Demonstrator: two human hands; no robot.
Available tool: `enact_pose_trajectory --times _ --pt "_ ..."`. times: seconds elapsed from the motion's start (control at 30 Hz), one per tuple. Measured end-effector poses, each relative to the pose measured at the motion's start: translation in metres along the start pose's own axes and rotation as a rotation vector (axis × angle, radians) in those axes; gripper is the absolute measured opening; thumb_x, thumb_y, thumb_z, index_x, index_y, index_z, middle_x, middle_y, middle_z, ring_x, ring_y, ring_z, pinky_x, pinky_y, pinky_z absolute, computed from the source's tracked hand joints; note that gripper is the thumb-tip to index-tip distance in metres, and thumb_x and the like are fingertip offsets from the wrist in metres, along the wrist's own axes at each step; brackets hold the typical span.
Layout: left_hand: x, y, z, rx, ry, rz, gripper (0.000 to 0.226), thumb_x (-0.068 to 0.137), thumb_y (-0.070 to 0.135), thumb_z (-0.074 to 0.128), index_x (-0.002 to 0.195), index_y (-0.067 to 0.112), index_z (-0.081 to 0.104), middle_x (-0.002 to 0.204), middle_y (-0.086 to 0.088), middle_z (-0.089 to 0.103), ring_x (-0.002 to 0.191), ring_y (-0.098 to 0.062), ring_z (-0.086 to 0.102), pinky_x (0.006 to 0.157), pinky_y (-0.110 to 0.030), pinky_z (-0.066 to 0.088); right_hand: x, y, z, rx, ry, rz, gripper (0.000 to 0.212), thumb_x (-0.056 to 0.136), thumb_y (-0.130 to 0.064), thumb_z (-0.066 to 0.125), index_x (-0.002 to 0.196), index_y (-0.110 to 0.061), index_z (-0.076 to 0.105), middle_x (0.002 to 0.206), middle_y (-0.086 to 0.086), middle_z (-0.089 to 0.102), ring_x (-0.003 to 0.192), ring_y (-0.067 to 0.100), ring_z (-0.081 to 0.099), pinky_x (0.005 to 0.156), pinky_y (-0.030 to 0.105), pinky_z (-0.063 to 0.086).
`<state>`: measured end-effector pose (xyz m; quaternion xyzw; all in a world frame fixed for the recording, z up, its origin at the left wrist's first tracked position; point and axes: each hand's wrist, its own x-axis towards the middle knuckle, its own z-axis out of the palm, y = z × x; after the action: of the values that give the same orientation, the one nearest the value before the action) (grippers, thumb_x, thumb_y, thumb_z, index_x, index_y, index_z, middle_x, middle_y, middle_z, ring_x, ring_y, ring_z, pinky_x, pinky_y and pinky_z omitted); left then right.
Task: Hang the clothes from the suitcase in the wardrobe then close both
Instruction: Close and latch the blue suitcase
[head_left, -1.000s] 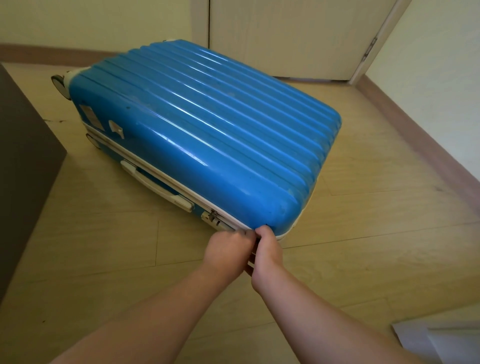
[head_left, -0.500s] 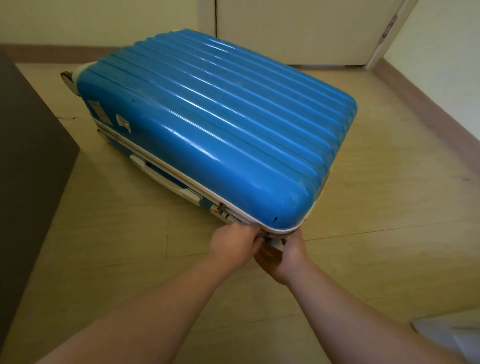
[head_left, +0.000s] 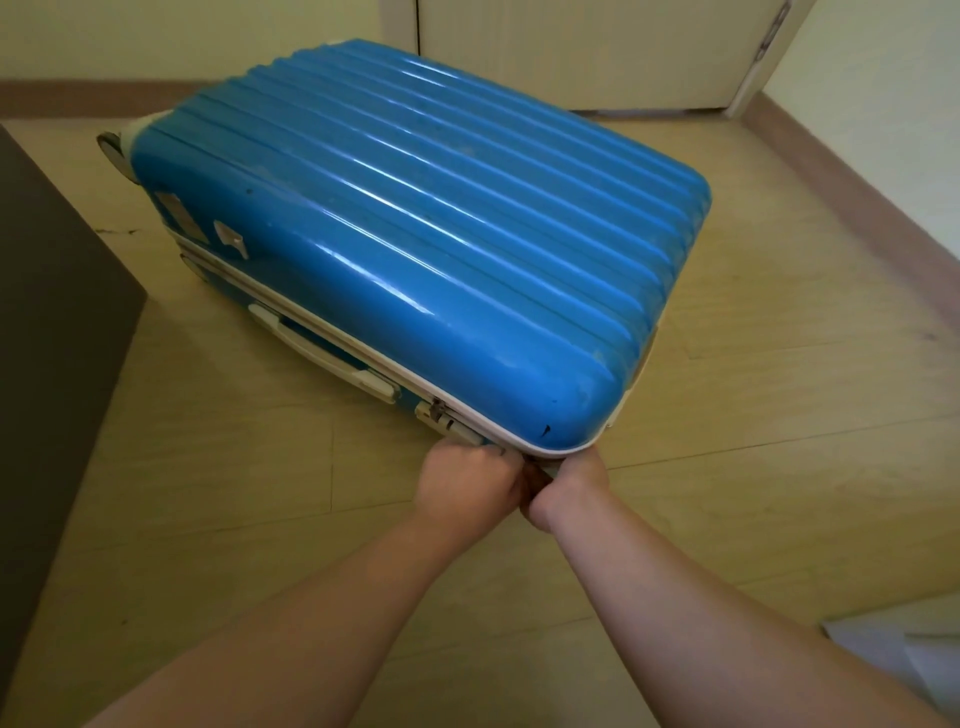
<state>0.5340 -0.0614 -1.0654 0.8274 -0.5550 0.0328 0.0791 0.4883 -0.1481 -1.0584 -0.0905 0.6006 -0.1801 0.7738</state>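
Head view: the blue suitcase (head_left: 415, 234) lies flat and closed just ahead of our hands, its long axis running away leftward. Our left hand (head_left: 465, 486) fists at the zip seam (head_left: 467, 423). Our right hand (head_left: 569, 488) curls under the near corner, and both are equally near.

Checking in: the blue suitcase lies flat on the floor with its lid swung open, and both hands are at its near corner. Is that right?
Not quite: the lid is not open. The head view shows the suitcase flat on the floor with its lid down, closed along the white seam. The left hand and right hand are at its near corner, as you said.
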Motion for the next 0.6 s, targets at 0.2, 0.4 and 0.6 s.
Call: enact_pose_trajectory --times 0.2,0.4,0.6 --pt "-0.003 -0.005 0.002 -0.038 0.043 0.02 0.026 0.066 0.026 0.05 0.041 0.018 0.051 0.033 0.002 0.046 0.025 -0.013 0.04 0.045 -0.014 0.029 -0.001 -0.003 -0.008 -0.093 0.06 -0.06 0.024 0.087 -0.037 0.055 0.1 -0.019 0.064 0.092 0.0 0.063 0.077 0.016 0.056 0.065 0.023 0.046" --pt "-0.002 -0.012 0.0 -0.018 0.07 0.065 0.032 0.069 0.026 0.036 0.043 0.019 0.054 0.034 0.005 0.047 0.028 -0.014 0.041 0.057 -0.018 0.043 0.005 -0.006 -0.014 -0.088 0.025 -0.129 0.008 0.088 -0.027 0.061 0.084 -0.019 0.06 0.089 0.001 0.064 0.083 0.017 0.06 0.072 0.026 0.05" --pt "-0.004 -0.017 -0.002 0.012 0.076 0.041 0.032 0.069 0.026 0.036 0.043 0.02 0.053 0.033 0.003 0.045 0.027 -0.014 0.039 0.058 -0.02 0.043 -0.002 -0.004 -0.016 -0.174 0.037 -0.19 0.016 0.094 -0.021 0.056 0.079 -0.015 0.057 0.079 0.004 0.06 0.07 0.017 0.055 0.058 0.026 0.043"
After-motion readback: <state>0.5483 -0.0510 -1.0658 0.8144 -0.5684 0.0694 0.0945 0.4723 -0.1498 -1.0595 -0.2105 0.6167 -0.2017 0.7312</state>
